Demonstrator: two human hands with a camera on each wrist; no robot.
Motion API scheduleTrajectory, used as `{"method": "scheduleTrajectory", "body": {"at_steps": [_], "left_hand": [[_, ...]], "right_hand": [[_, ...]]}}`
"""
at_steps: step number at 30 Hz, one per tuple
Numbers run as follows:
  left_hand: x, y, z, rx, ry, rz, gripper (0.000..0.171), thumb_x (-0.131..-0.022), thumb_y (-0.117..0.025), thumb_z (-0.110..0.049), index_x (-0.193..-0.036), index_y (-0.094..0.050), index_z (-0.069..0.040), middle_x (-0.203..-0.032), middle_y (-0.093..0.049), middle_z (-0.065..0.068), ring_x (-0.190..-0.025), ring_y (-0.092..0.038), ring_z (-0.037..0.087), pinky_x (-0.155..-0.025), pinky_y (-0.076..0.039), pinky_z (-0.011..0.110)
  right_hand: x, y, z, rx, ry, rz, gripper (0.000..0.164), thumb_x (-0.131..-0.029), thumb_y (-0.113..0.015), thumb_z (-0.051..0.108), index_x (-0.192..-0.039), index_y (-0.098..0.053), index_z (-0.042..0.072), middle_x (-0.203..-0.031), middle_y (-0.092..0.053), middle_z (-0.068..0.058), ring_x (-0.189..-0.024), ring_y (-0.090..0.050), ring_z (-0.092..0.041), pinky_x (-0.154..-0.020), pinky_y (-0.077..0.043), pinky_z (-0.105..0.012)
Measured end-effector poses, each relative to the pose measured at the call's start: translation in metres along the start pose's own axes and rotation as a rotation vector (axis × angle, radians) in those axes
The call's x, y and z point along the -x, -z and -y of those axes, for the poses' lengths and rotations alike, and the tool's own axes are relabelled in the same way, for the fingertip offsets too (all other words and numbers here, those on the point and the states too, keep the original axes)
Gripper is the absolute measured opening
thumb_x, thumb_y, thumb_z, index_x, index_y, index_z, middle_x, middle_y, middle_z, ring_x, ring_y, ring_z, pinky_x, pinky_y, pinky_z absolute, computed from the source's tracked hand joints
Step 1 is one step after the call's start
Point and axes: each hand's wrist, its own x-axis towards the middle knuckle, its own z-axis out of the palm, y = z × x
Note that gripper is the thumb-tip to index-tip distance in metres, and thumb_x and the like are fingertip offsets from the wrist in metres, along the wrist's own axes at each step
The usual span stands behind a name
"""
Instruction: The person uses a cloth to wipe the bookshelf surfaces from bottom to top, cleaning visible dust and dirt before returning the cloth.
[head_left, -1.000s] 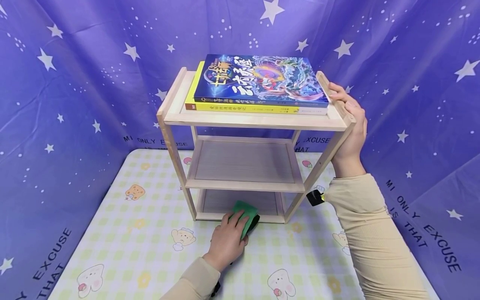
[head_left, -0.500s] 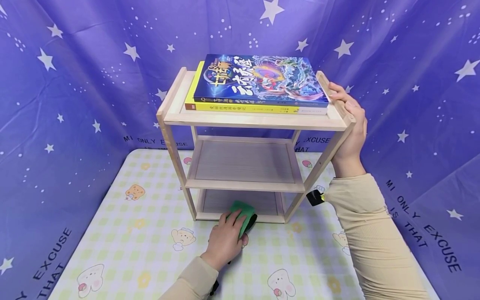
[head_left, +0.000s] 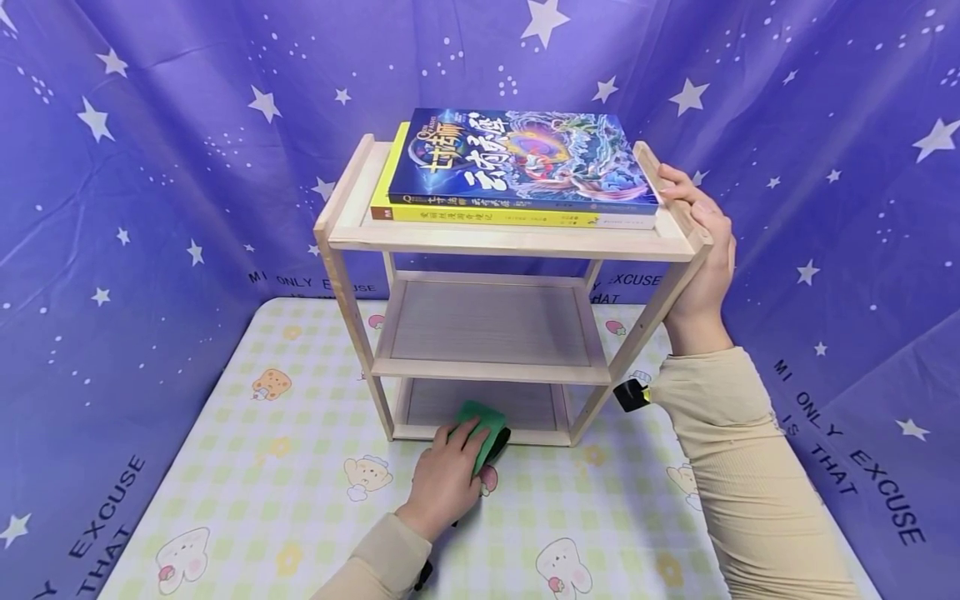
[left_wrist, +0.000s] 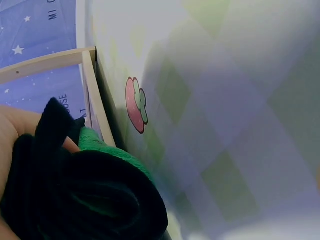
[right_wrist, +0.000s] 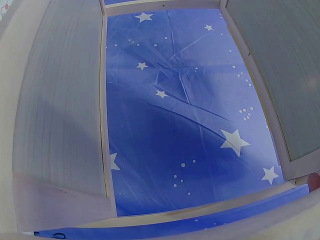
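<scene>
My left hand point(head_left: 442, 483) holds a folded green and black cloth point(head_left: 483, 417) at the front edge of the bottom board of a three-tier wooden shelf point(head_left: 491, 369). In the left wrist view the cloth point(left_wrist: 100, 195) shows thick black folds with a green strip behind them, beside a shelf post point(left_wrist: 97, 95). My right hand point(head_left: 705, 267) grips the shelf's top right rail, fingertips over its inner side. Hidden by the rail and post is part of the palm. The right wrist view looks between two shelf boards point(right_wrist: 60, 115); no fingers are plain there.
A blue illustrated book point(head_left: 525, 158) lies on a yellow book point(head_left: 480, 215) on the top board. The shelf stands on a green-checked tablecloth point(head_left: 300, 517) with cartoon prints. Purple star-printed curtains point(head_left: 187, 167) enclose the back and both sides.
My left hand and the cloth have slid a little to the left along the bottom board's front edge. The right hand, shelf and books stay where they were.
</scene>
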Motion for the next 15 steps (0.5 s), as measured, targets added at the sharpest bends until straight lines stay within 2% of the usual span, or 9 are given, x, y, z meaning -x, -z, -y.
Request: {"method": "scheduleTrajectory", "body": {"at_steps": [9,15], "left_hand": [[0.0006,0.0044,-0.0005,-0.005,-0.022,-0.017,0.054,-0.079,-0.075,-0.017,-0.132,-0.063,-0.015,-0.141,-0.057,0.005,-0.125,-0.054,0.03,-0.071,-0.057,0.041],[0.0008,0.0079,-0.0008,0.008,-0.057,-0.052,0.053,-0.078,-0.077,-0.015,-0.13,-0.064,-0.014,-0.139,-0.059,0.006,-0.123,-0.056,0.03,-0.07,-0.058,0.04]], "right_hand": [[-0.0004,0.0007,-0.0015,-0.008,0.004,-0.005,0.043,-0.093,-0.033,0.011,-0.092,-0.075,0.002,-0.128,-0.063,-0.025,-0.133,-0.049,-0.036,-0.11,-0.036,-0.031],[-0.0004,0.0001,-0.0011,-0.021,-0.002,0.003,0.043,-0.093,-0.033,0.012,-0.092,-0.075,0.003,-0.124,-0.067,-0.017,-0.132,-0.05,-0.032,-0.111,-0.035,-0.031]]}}
